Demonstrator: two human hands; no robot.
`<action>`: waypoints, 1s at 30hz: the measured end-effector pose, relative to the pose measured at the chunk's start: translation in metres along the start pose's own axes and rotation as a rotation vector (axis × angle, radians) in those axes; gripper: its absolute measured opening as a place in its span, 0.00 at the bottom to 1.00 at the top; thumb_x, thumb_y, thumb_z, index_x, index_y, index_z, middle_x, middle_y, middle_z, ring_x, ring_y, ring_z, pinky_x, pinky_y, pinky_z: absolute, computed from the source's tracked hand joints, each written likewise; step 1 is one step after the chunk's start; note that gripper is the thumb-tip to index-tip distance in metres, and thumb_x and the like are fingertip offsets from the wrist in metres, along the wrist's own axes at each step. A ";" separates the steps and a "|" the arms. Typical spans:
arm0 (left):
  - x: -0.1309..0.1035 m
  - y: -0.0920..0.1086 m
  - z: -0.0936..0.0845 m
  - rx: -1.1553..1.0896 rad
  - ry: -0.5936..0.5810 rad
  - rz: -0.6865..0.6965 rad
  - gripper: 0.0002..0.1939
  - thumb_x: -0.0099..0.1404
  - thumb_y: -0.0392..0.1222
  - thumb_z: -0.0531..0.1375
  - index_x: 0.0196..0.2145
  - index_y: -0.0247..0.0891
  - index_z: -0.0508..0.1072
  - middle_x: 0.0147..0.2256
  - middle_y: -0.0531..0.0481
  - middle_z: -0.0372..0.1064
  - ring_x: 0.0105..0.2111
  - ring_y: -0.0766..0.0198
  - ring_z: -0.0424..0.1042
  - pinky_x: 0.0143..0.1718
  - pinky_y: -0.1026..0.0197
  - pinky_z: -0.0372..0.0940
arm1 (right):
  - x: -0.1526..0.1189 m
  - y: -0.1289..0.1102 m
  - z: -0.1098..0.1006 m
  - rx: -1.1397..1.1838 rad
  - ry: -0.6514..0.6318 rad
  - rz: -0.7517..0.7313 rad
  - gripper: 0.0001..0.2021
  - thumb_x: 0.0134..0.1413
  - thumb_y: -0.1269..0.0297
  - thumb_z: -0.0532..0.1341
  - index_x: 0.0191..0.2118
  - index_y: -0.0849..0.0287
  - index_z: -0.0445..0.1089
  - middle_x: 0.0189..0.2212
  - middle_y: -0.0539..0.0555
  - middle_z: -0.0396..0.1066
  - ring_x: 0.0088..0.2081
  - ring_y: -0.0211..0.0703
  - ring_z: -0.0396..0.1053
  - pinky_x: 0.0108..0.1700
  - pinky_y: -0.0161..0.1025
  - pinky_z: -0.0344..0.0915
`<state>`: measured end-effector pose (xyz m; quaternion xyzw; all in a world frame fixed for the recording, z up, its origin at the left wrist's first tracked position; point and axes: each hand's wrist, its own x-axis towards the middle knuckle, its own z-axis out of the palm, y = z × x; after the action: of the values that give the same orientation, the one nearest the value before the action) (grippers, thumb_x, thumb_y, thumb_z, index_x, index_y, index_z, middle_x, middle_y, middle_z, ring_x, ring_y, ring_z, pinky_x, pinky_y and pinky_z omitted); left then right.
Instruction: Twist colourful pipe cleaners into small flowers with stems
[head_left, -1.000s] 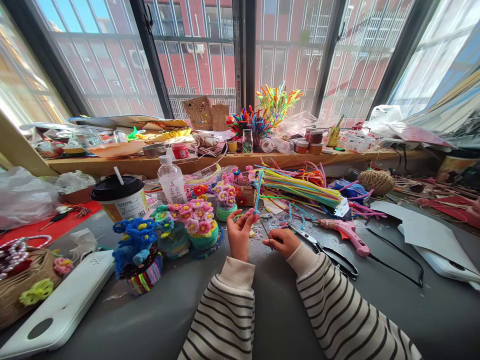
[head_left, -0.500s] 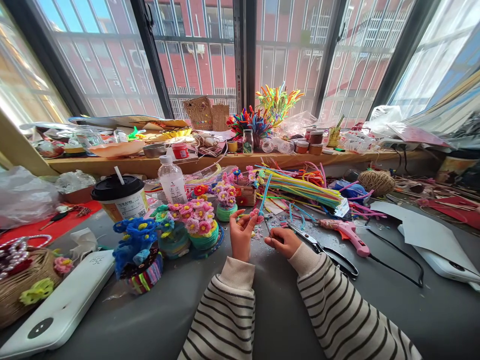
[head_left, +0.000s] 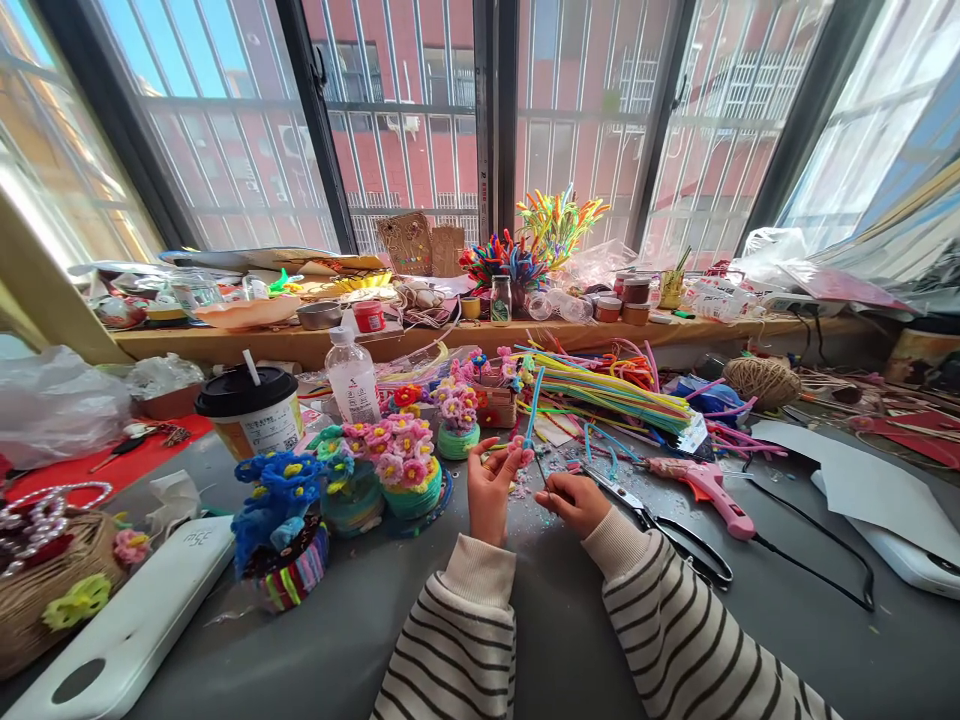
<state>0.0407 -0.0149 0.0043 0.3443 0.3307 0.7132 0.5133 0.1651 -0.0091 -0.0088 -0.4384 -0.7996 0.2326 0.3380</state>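
The small pink fuzzy flower, a light-blue stem rising beside it, is held up over the middle of the grey table. The left hand is upright, its forearm coming up from the near edge, thumb and fingertips pinching the flower. Just to its right, the right hand reaches in at a slant, knuckles up, fingers curled in and pressed on a thin dark rod angled toward the flower; I can't tell whether the tip touches it.

Near the right hand lie the black-handled scissors, and past them a pink glue gun. A bundle of coloured pipe cleaners lies beyond. Over on the left, fuzzy pink flowers fill a green pot beside blue flowers. The white power bank seems to read "35W", inverted; print on the lidded cup and clear bottle is too small to read.
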 end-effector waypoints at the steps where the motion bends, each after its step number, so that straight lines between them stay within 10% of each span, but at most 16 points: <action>1: 0.000 0.000 0.000 -0.002 -0.002 0.001 0.18 0.48 0.36 0.60 0.36 0.38 0.56 0.29 0.50 0.69 0.29 0.69 0.69 0.30 0.67 0.59 | 0.000 0.001 0.001 0.007 0.001 -0.010 0.20 0.44 0.49 0.47 0.15 0.58 0.47 0.12 0.45 0.48 0.17 0.31 0.45 0.19 0.31 0.44; 30: 0.000 0.013 0.000 -0.127 -0.064 -0.159 0.17 0.47 0.34 0.60 0.34 0.36 0.58 0.34 0.48 0.68 0.27 0.72 0.68 0.24 0.72 0.57 | -0.004 -0.001 -0.006 0.013 -0.046 -0.035 0.18 0.43 0.51 0.51 0.16 0.59 0.49 0.13 0.44 0.47 0.17 0.30 0.44 0.19 0.31 0.43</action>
<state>0.0342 -0.0184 0.0145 0.3065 0.2942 0.6783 0.5995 0.1707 -0.0126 -0.0058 -0.4166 -0.8132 0.2417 0.3266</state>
